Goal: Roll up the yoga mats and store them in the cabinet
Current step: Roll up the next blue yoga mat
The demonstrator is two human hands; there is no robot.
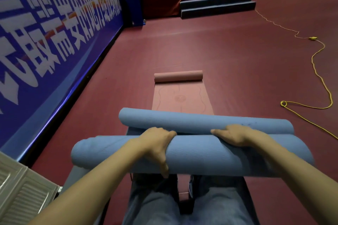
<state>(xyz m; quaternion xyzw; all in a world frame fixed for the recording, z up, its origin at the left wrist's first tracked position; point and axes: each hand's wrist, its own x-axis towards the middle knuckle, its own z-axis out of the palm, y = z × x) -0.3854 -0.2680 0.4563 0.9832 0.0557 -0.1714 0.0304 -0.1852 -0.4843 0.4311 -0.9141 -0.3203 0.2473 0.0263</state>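
Note:
A blue yoga mat (201,155) lies across the floor right in front of my knees, rolled into a thick near roll, with a second blue roll (182,120) just beyond it at its far end. My left hand (157,144) grips the near roll, fingers curled over its top and thumb down its front. On the roll's far side my right hand (232,134) rests with fingers stretched along the gap between the two rolls. Farther off, a pink yoga mat (181,98) lies flat with its far end rolled up (178,76).
A blue banner wall (54,42) runs along the left. A grey-white ribbed cabinet panel (22,188) sits at the lower left. A yellow cord (318,71) snakes over the red floor at right. A raised stage with blue steps (217,3) stands far ahead.

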